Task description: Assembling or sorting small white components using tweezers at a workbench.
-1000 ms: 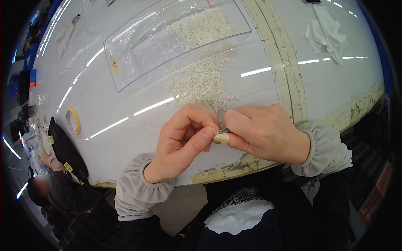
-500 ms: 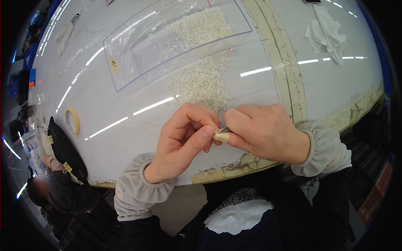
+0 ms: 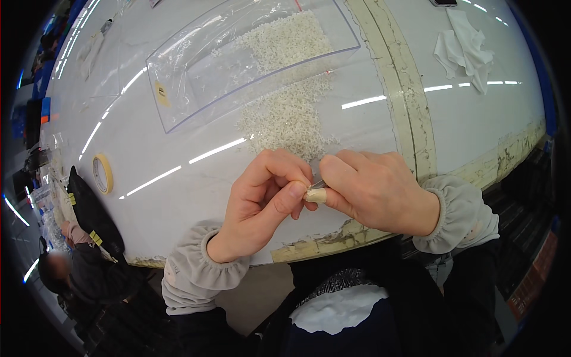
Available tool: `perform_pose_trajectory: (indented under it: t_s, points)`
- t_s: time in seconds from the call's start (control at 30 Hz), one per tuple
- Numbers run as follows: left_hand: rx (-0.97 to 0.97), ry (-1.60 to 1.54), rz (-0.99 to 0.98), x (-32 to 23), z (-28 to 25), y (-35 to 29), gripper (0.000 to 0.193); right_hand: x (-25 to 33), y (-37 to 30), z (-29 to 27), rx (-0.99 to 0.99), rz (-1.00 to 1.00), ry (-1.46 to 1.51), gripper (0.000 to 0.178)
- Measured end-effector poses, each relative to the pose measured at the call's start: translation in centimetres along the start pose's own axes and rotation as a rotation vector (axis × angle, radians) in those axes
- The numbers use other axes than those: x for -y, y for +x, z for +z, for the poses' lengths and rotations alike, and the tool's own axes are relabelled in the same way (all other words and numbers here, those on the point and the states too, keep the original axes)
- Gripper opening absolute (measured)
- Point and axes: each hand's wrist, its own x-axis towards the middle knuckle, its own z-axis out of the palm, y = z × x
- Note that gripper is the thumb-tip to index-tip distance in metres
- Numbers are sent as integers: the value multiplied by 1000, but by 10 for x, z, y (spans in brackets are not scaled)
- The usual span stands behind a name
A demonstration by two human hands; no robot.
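Near the table's front edge, my left hand and my right hand meet at the fingertips. The left thumb and forefinger are pinched together; anything between them is too small or hidden to name. My right fist is closed on a small metal tool, of which a short silvery part shows below the forefinger; its kind is unclear. Cream tape wraps the right thumb, which lies against the left fingertips. Just beyond my hands spreads a pile of small white plastic pieces.
A clear plastic box stands behind the pile, with more white pieces showing in it. A tape roll and a black bag-like item lie left. Crumpled white cloth or paper lies far right. Another person sits at left.
Both hands stay together in nearly the same place, with only a slight shift of the fingers. Nothing else has visibly moved.
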Motion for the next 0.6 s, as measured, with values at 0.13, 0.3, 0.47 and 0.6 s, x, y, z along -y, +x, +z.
perform_pose_trajectory:
  t_s: [0.13, 0.3, 0.47, 0.6]
  points:
    - [13, -11, 12, 2, -1, 0, 6, -1, -1, 1, -8, -20, -6, 24]
    - [14, -25, 13, 2, 0, 0, 6, -1, -1, 3, -19, -38, -4, 23]
    - [16, -33, 17, 3, 0, -1, 6, -1, -1, 1, -32, -48, -17, 23]
    - [8, -21, 30, 3, 1, -1, 6, -2, -1, 5, -71, -49, -18, 24]
